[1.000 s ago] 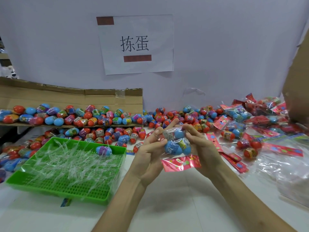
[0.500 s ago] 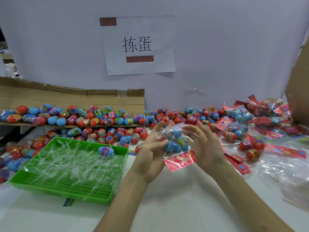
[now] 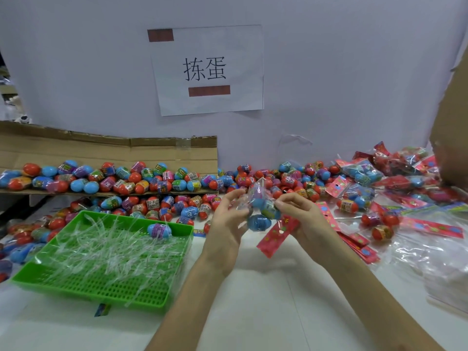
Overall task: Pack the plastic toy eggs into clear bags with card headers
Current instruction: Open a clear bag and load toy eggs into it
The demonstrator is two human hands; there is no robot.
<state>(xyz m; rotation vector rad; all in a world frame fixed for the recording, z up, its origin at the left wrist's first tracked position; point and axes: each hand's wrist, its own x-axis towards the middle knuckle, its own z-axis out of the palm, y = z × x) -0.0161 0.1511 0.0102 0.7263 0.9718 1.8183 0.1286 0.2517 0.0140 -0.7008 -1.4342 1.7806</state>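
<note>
Both hands hold a clear bag of blue toy eggs (image 3: 259,211) above the white table, its red card header (image 3: 277,235) hanging down toward me. My left hand (image 3: 226,224) grips the bag's left side with curled fingers. My right hand (image 3: 301,219) pinches the bag's right side near the header. Loose red, blue and purple eggs (image 3: 162,198) lie in a heap behind the hands and along a cardboard flap (image 3: 109,150).
A green perforated tray (image 3: 101,279) full of clear plastic strips sits at the left, with one blue egg (image 3: 159,230) on it. Filled bags (image 3: 364,173), red header cards (image 3: 359,244) and empty clear bags (image 3: 435,259) cover the right side. A cardboard box (image 3: 453,127) stands far right.
The bag has turned in my hands: the red header swung from lying low and flat to hanging down at the right. Both hands rose slightly and shifted their grip on the bag.
</note>
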